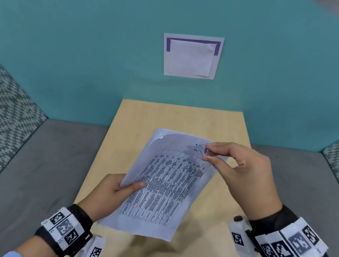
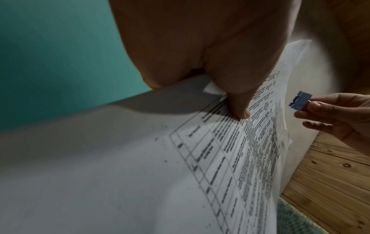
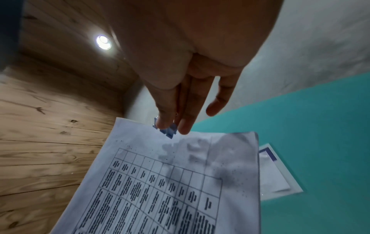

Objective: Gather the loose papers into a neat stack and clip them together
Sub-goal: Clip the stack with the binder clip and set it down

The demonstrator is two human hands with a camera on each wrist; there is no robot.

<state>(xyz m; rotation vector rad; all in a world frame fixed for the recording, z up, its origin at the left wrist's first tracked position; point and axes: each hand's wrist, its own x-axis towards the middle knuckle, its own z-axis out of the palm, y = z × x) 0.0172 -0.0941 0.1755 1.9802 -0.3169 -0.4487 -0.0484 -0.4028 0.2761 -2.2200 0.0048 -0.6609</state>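
A stack of white papers [image 1: 168, 183] with a printed table is lifted off the wooden table [image 1: 224, 126], tilted up to the right. My left hand [image 1: 129, 185] grips its lower left edge, thumb on top [image 2: 240, 102] and fingers hidden underneath. My right hand [image 1: 207, 154] pinches a small blue-grey binder clip [image 1: 202, 149] by its wire handles at the stack's upper right corner. In the left wrist view the clip [image 2: 300, 101] sits just beside the paper edge [image 2: 220, 158]. From the right wrist the clip [image 3: 169, 130] meets the top edge of the sheets [image 3: 160, 182]. Whether it bites the paper is unclear.
The narrow table stands against a teal wall with a sleeved notice [image 1: 191, 56] on it. Grey bench seats [image 1: 42, 166] run along both sides, with patterned cushions [image 1: 1, 97] behind them. A cable hangs near the table's front right.
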